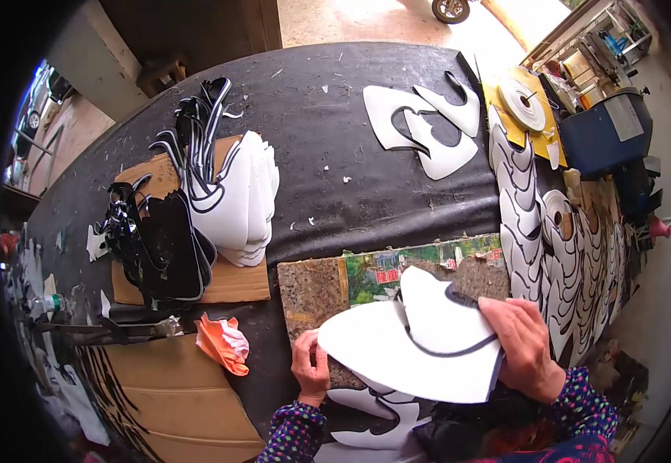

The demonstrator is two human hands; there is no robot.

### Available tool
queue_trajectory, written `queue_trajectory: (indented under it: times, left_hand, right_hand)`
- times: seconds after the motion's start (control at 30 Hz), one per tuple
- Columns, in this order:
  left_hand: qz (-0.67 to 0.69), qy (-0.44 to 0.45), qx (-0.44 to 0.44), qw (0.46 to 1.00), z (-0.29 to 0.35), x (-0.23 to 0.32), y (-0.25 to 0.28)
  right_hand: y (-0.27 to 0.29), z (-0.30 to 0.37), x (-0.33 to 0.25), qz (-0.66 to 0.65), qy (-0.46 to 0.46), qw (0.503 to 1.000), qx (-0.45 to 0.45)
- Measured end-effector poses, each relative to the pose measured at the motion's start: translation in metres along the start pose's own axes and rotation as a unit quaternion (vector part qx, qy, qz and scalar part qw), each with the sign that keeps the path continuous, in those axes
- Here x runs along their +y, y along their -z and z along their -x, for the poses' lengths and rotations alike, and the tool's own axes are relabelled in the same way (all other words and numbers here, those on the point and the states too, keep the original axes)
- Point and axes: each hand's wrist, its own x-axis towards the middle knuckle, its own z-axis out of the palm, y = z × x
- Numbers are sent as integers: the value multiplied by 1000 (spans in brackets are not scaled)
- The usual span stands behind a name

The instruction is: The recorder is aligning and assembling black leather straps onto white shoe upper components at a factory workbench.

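Note:
Between my hands is a white, curved, flat piece with black edging (428, 351), which looks like a shoe upper cut-out. My left hand (310, 370) pinches its left end. My right hand (522, 343) grips its right side, fingers bent over the dark-edged part. Beneath it lies a speckled stone slab (310, 287) with a torn green printed sheet (381, 274) on top. More white cut-outs (378, 413) lie below, near my body, partly hidden by the held piece.
White and black pieces (235, 193) are stacked on cardboard (246, 285) at left, beside an orange-and-white cloth (223, 345). Loose white cut-outs (385, 116) lie farther back. Overlapping white pieces (520, 216) and a tape roll (522, 105) line the right side.

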Motion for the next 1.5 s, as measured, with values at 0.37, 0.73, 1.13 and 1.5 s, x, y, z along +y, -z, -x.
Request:
queue_trajectory:
  times: [0.37,0.73,1.13,1.5]
  left_hand:
    - [282,281,-243,885,31,63,102]
    - [289,350,-421,785,128,14,181]
    - [171,106,-377,904,200,-17,177]
    - [114,31,-209,971,306,-21,155]
  right_hand:
    - [-44,127,-154,-185,-98,976,-61]
    - [-154,168,-180,-175,25,983,-39]
    - [-242,236,-198,-320,-183,895,250]
    - [-222,253,-195,-649,-180,738,45]
